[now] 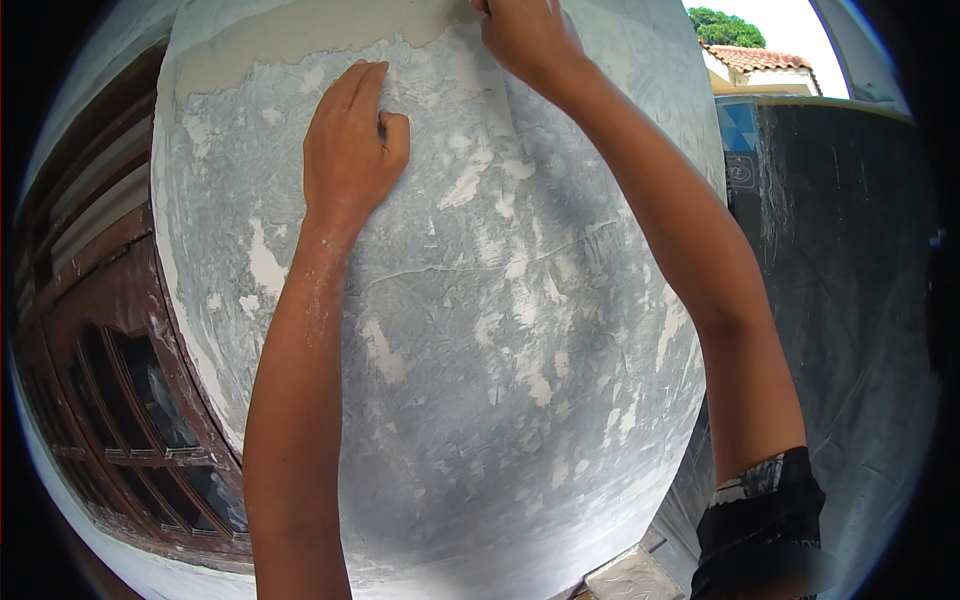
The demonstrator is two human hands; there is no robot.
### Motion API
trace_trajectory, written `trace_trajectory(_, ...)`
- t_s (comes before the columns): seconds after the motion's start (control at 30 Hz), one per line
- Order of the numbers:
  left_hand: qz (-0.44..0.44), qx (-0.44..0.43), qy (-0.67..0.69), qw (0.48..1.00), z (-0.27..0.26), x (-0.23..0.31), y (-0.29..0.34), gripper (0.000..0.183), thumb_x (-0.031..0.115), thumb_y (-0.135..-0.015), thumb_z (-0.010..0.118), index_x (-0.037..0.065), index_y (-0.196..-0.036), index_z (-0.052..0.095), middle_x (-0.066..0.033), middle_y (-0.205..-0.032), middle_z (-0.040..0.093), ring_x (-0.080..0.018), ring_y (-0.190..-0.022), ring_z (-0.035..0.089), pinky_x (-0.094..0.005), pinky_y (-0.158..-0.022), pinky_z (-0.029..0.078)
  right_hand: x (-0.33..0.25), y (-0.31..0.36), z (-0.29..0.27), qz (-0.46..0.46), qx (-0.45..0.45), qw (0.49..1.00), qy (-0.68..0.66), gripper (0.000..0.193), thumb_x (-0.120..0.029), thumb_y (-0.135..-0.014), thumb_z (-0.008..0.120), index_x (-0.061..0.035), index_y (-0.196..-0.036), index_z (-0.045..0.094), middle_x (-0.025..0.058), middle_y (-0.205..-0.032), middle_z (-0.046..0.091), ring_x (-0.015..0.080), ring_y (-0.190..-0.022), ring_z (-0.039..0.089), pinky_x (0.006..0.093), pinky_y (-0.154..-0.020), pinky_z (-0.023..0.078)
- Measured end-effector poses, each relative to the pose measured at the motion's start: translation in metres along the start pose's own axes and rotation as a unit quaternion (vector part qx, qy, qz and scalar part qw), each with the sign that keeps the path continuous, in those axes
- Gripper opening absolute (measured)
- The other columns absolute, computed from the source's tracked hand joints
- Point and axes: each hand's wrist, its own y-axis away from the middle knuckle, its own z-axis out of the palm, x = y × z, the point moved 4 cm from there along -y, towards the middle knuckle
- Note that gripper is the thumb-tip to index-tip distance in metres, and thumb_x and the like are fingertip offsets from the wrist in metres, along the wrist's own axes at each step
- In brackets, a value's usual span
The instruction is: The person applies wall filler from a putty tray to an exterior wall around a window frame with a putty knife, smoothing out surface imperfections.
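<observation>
A grey wall (500, 330) with rough white patches and a thin crack line fills the middle of the view. Across its top runs a smooth beige coat (300, 35) of what looks like wet filler, ending in a ragged lower edge. My left hand (355, 145) rests against the wall just below that edge, fingers stretched upward and thumb out, holding nothing visible. Higher up and to the right, my right hand (530, 42) is curled closed at the picture's top edge. Whatever it grips lies mostly beyond the frame. Pale dust marks my left forearm.
On the left stands a dark brown wooden window frame (190, 460) with glass panes. A large dark panel (840, 250) with a blue patterned corner rises at the right. Low down lies a pale, smeared slab (633, 578). Beyond are a tiled roof (765, 60) and a tree (725, 28).
</observation>
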Motion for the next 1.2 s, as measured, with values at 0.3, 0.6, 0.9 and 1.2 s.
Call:
trace_trajectory(0.3,-0.006,-0.009,-0.007,1.0,-0.009,-0.008,0.003,0.047,0.011,-0.089,0.052,0.002,-0.134,0.061,-0.0196,-0.14,0.059,-0.0365,-0.129,0.057,-0.0432,-0.109,0.045,-0.034,0.059,0.021,-0.047,-0.128,0.987,0.082,0.024,0.006,-0.083,0.059,-0.0073,-0.1,0.069,0.0174,-0.098,0.071,0.0403,-0.087,0.071,0.0473,-0.072,0.058)
trace_trajectory(0.6,0.008,0.01,0.001,1.0,-0.003,0.002,-0.001,0.045,0.011,-0.087,0.054,-0.001,-0.129,0.062,-0.0205,-0.135,0.061,-0.0369,-0.125,0.059,-0.044,-0.107,0.047,0.026,0.0,0.019,0.084,-0.114,0.986,0.086,0.023,-0.016,-0.097,0.05,-0.0012,-0.1,0.068,0.0238,-0.105,0.069,0.0411,-0.099,0.067,0.0483,-0.082,0.055)
trace_trajectory(0.9,0.012,0.006,-0.011,1.0,-0.004,0.0,0.002,0.045,0.011,-0.087,0.054,-0.001,-0.13,0.062,-0.021,-0.136,0.061,-0.0373,-0.125,0.058,-0.0439,-0.107,0.046,-0.008,0.008,0.001,-0.038,-0.029,0.999,-0.025,0.011,0.004,-0.085,0.057,0.0033,-0.091,0.067,0.0248,-0.095,0.07,0.0416,-0.09,0.07,0.0502,-0.078,0.056)
trace_trajectory(1.2,0.013,0.012,-0.017,1.0,-0.009,-0.004,0.003,0.044,0.01,-0.085,0.055,-0.003,-0.127,0.063,-0.0224,-0.132,0.062,-0.038,-0.122,0.06,-0.0448,-0.106,0.048,-0.016,0.056,0.007,-0.034,-0.146,0.98,0.128,0.017,0.002,-0.086,0.059,0.0,-0.1,0.069,0.0225,-0.099,0.07,0.0402,-0.089,0.071,0.0471,-0.076,0.059)
